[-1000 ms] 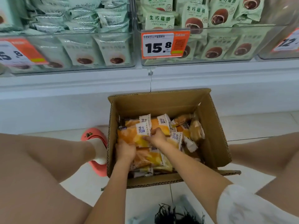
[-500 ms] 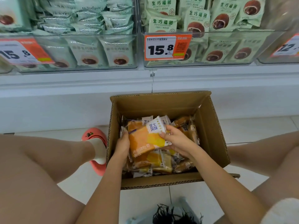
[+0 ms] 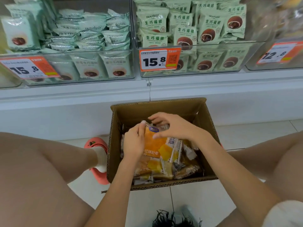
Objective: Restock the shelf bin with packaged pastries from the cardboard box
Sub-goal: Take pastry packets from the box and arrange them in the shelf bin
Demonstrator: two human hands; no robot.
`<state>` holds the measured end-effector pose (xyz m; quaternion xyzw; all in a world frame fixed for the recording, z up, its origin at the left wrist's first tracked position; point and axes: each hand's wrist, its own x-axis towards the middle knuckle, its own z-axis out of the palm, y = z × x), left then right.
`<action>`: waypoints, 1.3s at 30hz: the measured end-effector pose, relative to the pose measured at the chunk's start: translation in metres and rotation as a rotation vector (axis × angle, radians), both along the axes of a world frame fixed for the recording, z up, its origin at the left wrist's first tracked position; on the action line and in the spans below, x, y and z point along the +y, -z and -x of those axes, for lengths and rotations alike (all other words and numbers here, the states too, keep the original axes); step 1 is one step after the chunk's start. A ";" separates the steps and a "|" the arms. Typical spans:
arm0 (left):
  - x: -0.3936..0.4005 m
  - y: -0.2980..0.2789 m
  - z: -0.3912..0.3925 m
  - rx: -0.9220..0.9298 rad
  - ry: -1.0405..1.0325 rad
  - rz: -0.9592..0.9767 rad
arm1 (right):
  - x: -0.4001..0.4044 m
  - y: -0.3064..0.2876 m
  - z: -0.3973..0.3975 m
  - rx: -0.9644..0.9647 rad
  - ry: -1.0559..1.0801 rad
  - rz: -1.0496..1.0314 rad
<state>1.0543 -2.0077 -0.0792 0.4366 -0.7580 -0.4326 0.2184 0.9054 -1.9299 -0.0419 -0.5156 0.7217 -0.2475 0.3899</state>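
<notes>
Low in the centre of the frame, an open brown cardboard box (image 3: 164,112) sits on a pale tiled floor (image 3: 205,199), filled with orange and yellow plastic-wrapped pastry packets (image 3: 165,167). Both bare hands are inside the box opening. The left hand (image 3: 133,143) grips the left edge of a raised orange packet with white lettering (image 3: 155,147), its fingers (image 3: 142,128) curled closed around the wrapper. The right hand (image 3: 175,126) arches over the packet's top, fingers half bent, the thumb resting on the orange face; whether the fingertips touch it cannot be told. Across the top of the frame, clear plastic shelf bins (image 3: 213,69) hold pale green packets picturing brown buns (image 3: 185,36), with orange and white price tags (image 3: 159,59) on their fronts. At left centre, a coral pink shoe (image 3: 96,143) stands just beside the box.
</notes>
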 end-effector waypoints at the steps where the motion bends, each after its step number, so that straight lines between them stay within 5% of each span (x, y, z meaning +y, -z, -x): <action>1: 0.002 -0.004 0.002 0.015 0.020 0.020 | -0.002 -0.001 -0.001 0.028 -0.066 -0.043; 6: 0.007 -0.033 0.010 0.078 -0.015 0.245 | -0.002 -0.023 0.003 0.033 -0.115 -0.017; 12: -0.024 -0.119 0.025 0.329 -0.174 0.298 | 0.016 -0.118 0.044 0.059 0.126 0.245; 15: -0.043 -0.187 0.043 0.313 -0.157 0.646 | 0.027 -0.214 0.071 0.150 0.319 0.493; 20: -0.052 -0.319 0.104 0.420 -0.190 1.209 | 0.038 -0.382 0.111 0.645 0.367 0.990; 23: -0.062 -0.380 0.148 0.499 -0.102 1.426 | 0.028 -0.448 0.150 0.845 0.399 1.113; 25: -0.081 -0.399 0.179 0.450 -0.057 1.495 | 0.012 -0.476 0.178 0.950 0.383 1.017; 29: -0.119 -0.386 0.220 0.207 -0.164 1.539 | -0.038 -0.490 0.228 1.117 0.225 0.511; 32: -0.127 -0.376 0.228 0.246 -0.255 1.639 | -0.073 -0.471 0.263 1.137 0.149 0.186; 39: -0.130 -0.369 0.232 0.302 -0.340 1.712 | -0.125 -0.430 0.290 1.086 0.049 0.129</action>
